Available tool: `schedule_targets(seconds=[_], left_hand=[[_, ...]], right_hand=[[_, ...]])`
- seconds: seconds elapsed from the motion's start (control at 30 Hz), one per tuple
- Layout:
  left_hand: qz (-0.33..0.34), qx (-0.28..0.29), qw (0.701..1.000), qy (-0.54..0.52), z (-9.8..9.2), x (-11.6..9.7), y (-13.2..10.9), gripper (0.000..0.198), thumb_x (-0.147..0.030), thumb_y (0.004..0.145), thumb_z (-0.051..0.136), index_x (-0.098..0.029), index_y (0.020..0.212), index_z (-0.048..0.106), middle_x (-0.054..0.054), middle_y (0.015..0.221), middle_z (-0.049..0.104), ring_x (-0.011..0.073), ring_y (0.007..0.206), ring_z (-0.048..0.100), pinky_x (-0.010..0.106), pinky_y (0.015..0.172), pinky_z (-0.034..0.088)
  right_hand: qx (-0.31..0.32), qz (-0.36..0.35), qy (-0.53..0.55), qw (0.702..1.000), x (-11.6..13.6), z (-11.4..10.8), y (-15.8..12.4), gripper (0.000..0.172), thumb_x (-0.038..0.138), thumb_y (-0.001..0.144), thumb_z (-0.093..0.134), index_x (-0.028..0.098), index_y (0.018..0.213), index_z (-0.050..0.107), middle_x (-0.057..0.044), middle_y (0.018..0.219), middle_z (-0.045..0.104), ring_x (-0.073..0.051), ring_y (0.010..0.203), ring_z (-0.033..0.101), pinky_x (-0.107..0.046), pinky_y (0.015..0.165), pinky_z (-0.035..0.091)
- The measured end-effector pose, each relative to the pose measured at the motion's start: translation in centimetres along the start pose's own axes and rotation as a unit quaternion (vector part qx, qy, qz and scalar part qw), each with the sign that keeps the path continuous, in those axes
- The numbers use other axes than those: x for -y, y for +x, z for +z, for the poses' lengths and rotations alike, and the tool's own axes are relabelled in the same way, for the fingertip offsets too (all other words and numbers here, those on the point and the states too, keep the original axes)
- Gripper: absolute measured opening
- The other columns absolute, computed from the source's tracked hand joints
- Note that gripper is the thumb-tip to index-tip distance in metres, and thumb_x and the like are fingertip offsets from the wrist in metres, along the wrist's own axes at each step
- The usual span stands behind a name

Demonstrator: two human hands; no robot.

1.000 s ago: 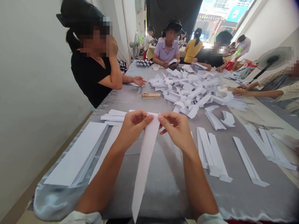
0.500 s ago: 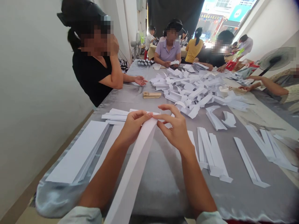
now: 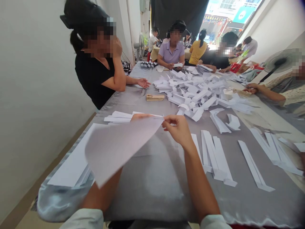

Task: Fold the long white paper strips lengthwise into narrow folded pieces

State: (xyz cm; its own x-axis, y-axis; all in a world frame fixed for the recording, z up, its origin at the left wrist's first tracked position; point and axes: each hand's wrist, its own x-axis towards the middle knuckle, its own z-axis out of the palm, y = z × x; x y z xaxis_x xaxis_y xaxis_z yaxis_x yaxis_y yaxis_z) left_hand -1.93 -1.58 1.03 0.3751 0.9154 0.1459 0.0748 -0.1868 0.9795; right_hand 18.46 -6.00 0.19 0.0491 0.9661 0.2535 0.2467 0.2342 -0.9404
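Observation:
I hold a white paper sheet [image 3: 119, 144] up over the grey table [image 3: 154, 184], its broad face turned toward me. My right hand [image 3: 177, 128] pinches the sheet's far right corner with closed fingers. My left hand [image 3: 140, 116] is almost wholly hidden behind the sheet; only its knuckles show at the top edge, where it seems to grip the paper. A stack of flat white sheets [image 3: 71, 165] lies under the held sheet at the left.
Folded paper strips [image 3: 215, 156] lie to my right, with more strips [image 3: 274, 149] farther right. A big heap of folded paper pieces [image 3: 197, 92] fills the table's middle, beside a small wooden block [image 3: 154, 97]. A person in black [image 3: 95, 76] sits at the left; others sit beyond.
The narrow folded strip has opened out and swung left into a broad sheet that now covers my left hand. My right hand has kept its pinch at the far corner.

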Motion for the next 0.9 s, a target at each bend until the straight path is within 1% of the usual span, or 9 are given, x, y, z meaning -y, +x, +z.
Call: schedule_targets(seconds=[0.07,0.13,0.27,0.33,0.5,0.6,0.73,0.8,0.9], left_hand=[[-0.008,0.002,1.0,-0.009,0.0,0.0,0.0,0.036,-0.049,0.077,0.089,-0.019,0.095,0.083,0.011,0.1,0.08,0.0281,0.095,0.073,0.036,0.073,0.059],[-0.022,0.004,1.0,-0.02,0.1,0.1,0.0,0.037,-0.049,0.076,0.091,-0.017,0.091,0.08,0.01,0.094,0.078,0.0241,0.088,0.071,0.034,0.071,0.059],[-0.038,-0.012,0.998,-0.042,0.4,0.7,0.3,0.043,-0.05,0.072,0.095,-0.014,0.089,0.077,0.006,0.083,0.074,0.017,0.073,0.066,0.03,0.065,0.057],[-0.037,-0.018,0.998,-0.047,0.5,1.0,0.4,0.043,-0.049,0.07,0.096,-0.014,0.084,0.075,0.004,0.077,0.071,0.0156,0.069,0.065,0.028,0.063,0.056],[-0.042,-0.024,0.997,-0.054,0.6,1.0,0.5,0.043,-0.047,0.065,0.099,-0.016,0.074,0.07,0.001,0.069,0.067,0.013,0.062,0.06,0.024,0.055,0.049],[-0.048,-0.024,0.997,-0.056,0.6,0.8,0.4,0.043,-0.048,0.065,0.099,-0.016,0.075,0.072,0.001,0.07,0.067,0.0134,0.063,0.061,0.024,0.052,0.048],[-0.056,-0.017,0.996,-0.063,0.6,1.0,0.5,0.044,-0.052,0.068,0.097,-0.016,0.085,0.078,0.005,0.078,0.073,0.0163,0.07,0.066,0.025,0.057,0.053],[-0.046,-0.023,0.997,-0.065,0.5,1.3,0.6,0.044,-0.054,0.069,0.096,-0.016,0.084,0.079,0.005,0.078,0.073,0.0163,0.07,0.066,0.026,0.057,0.054],[-0.025,-0.04,0.997,-0.064,0.5,1.8,0.8,0.043,-0.054,0.07,0.096,-0.017,0.075,0.076,0.003,0.071,0.069,0.0145,0.065,0.063,0.024,0.053,0.048]], right_hand=[[0.013,0.041,0.043,0.998,-0.3,0.0,0.2,0.019,0.037,0.084,0.078,0.018,0.084,0.08,-0.003,0.072,0.07,-0.018,0.073,0.069,-0.028,0.062,0.062],[0.025,0.074,0.073,0.994,-0.4,0.1,0.2,0.03,0.045,0.079,0.085,0.017,0.082,0.077,-0.002,0.07,0.069,-0.018,0.072,0.069,-0.029,0.062,0.064],[0.039,0.098,0.09,0.99,-0.2,0.2,0.1,0.043,0.055,0.074,0.09,0.016,0.078,0.073,-0.002,0.072,0.067,-0.017,0.069,0.068,-0.03,0.061,0.064],[0.043,0.095,0.086,0.991,-0.1,0.2,0.0,0.044,0.058,0.076,0.089,0.017,0.078,0.073,-0.002,0.072,0.067,-0.017,0.07,0.068,-0.029,0.061,0.064],[0.044,0.078,0.075,0.993,-0.2,0.4,0.1,0.045,0.063,0.084,0.082,0.019,0.093,0.083,-0.005,0.082,0.072,-0.019,0.078,0.07,-0.028,0.063,0.065],[0.03,0.051,0.072,0.996,-0.3,0.5,0.2,0.045,0.064,0.086,0.08,0.018,0.088,0.083,-0.005,0.082,0.073,-0.02,0.077,0.069,-0.029,0.062,0.066],[0.036,0.034,0.061,0.997,-0.3,0.5,0.1,0.042,0.059,0.09,0.076,0.018,0.084,0.083,-0.005,0.081,0.073,-0.019,0.076,0.067,-0.03,0.062,0.066],[0.042,0.031,0.056,0.997,-0.3,0.5,0.0,0.042,0.058,0.091,0.075,0.018,0.083,0.082,-0.004,0.078,0.071,-0.019,0.075,0.065,-0.029,0.062,0.066],[0.048,0.035,0.055,0.997,-0.2,0.6,0.0,0.043,0.059,0.091,0.075,0.017,0.087,0.084,-0.004,0.079,0.071,-0.018,0.076,0.065,-0.028,0.062,0.065]])
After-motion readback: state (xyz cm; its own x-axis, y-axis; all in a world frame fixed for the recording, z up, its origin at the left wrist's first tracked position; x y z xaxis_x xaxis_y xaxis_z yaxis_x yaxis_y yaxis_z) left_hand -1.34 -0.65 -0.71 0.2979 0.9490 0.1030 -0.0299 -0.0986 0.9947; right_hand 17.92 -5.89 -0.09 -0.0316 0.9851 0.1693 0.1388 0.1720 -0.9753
